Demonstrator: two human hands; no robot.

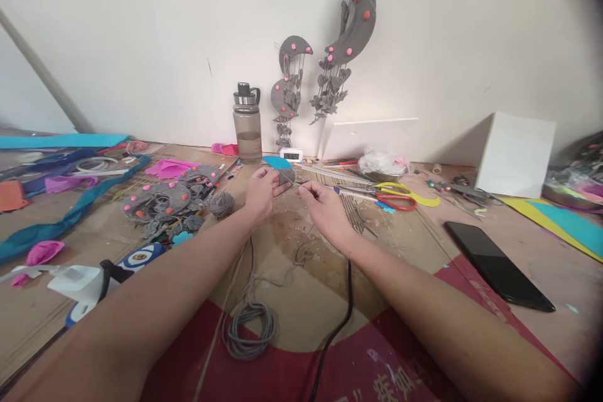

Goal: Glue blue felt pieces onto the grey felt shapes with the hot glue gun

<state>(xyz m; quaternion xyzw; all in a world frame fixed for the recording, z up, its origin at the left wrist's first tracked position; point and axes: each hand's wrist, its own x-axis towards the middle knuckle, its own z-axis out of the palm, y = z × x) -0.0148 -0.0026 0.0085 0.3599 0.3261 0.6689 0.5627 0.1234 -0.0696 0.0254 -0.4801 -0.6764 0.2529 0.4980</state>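
My left hand (260, 193) is closed on a flat, rounded piece (285, 177), part blue and part covered in grey yarn; its full shape is hidden by the fingers. Just to the right, my right hand (323, 207) pinches a strand of grey yarn near the edge of that piece. Loose yarn trails over the cardboard below into a coil of grey yarn (230, 336). Beside my left forearm sits a small ball of grey yarn (221, 204).
Yellow- and red-handled scissors (377, 189) lie right of my hands, a black phone (494, 264) farther right. Behind stand a water bottle (247, 132) and small clock (291, 155). Grey crescent hangings (360, 31) hang on the wall; grey yarn-covered pieces (160, 201) lie left.
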